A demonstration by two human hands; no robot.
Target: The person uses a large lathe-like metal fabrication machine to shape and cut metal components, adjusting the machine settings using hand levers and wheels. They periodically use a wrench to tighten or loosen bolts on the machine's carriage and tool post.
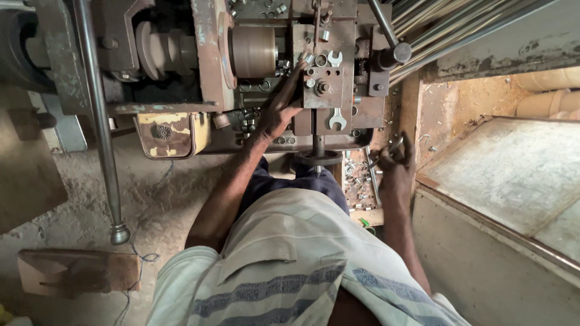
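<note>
I look straight down at a worn, rusty lathe (211, 72). My left hand (279, 107) reaches up onto the tool block, its fingertips touching small metal parts beside the round brown chuck (252, 51). My right hand (394, 162) is lower right, its fingers curled around a thin metal hook or wire above a tray of small cut metal pieces (356, 181). Two open-ended spanners (336, 119) lie on the tool block.
A black handwheel (317, 159) sticks out toward my body. A long steel lever bar (99, 121) stands at the left. Steel rods (447, 27) run across the upper right. A grey metal sheet (513, 169) lies at right; a wooden block (78, 271) sits on the dirt floor.
</note>
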